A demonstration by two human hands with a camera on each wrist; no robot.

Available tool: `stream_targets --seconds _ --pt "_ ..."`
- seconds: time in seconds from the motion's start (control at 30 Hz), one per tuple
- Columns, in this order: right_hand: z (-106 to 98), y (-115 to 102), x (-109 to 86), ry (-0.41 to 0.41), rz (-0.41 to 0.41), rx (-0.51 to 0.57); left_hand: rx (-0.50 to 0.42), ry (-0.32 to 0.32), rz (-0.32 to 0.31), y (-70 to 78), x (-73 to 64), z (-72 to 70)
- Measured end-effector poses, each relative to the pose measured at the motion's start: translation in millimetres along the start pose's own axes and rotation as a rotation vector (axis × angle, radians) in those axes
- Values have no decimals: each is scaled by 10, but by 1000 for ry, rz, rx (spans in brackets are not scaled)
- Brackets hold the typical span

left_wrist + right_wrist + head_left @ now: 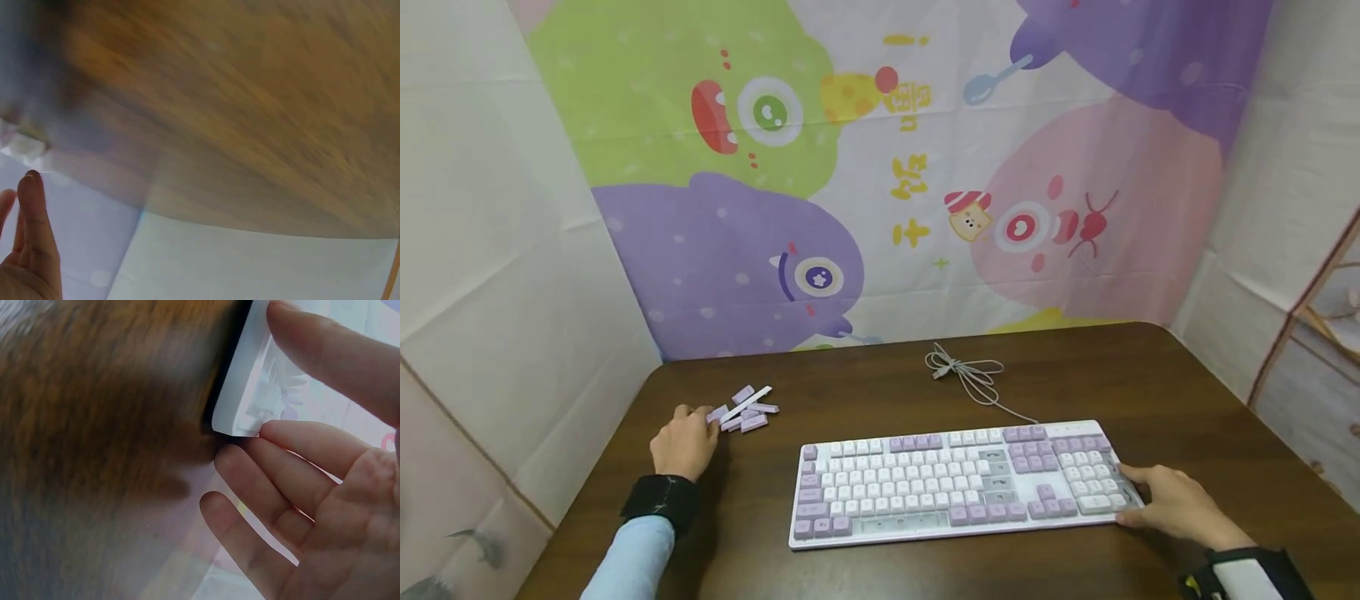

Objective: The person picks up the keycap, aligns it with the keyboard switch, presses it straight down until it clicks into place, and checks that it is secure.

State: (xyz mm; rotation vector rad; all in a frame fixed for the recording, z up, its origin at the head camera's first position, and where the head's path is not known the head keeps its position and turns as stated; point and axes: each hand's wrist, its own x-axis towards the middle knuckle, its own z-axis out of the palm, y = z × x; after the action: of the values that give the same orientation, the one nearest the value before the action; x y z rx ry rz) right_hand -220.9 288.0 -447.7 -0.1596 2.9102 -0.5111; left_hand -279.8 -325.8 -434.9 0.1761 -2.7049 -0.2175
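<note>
Keyboard [917, 485] with one cable [957, 366] has the right hand [1176, 504], fingers spread, touching its end; the left hand [683, 443] is at one keycap pile [754, 422], grip unclear.

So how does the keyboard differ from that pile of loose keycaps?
The keyboard is one long, broad body, while the pile of loose keycaps covers a much smaller patch. The keyboard is laid out in neat rows, with some gaps; the pile lies jumbled at different angles. The keyboard has a cable; the pile has none. Both lie on the brown table and mix purple with white.
</note>
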Motion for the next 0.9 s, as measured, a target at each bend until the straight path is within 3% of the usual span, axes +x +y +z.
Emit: stream_targets --seconds 0.27,0.53,0.7,0.9 --pt "-3 -13 -36 4 -3 23 12 45 79 -93 3 163" --pt "1 -32 -42 -2 -2 39 7 87 97 -120 -6 224" --pt "-16 -41 -41 -4 -1 37 -1 78 96 -88 6 204" --pt "-20 -45 -40 -20 18 24 12 13 72 -48 23 174"
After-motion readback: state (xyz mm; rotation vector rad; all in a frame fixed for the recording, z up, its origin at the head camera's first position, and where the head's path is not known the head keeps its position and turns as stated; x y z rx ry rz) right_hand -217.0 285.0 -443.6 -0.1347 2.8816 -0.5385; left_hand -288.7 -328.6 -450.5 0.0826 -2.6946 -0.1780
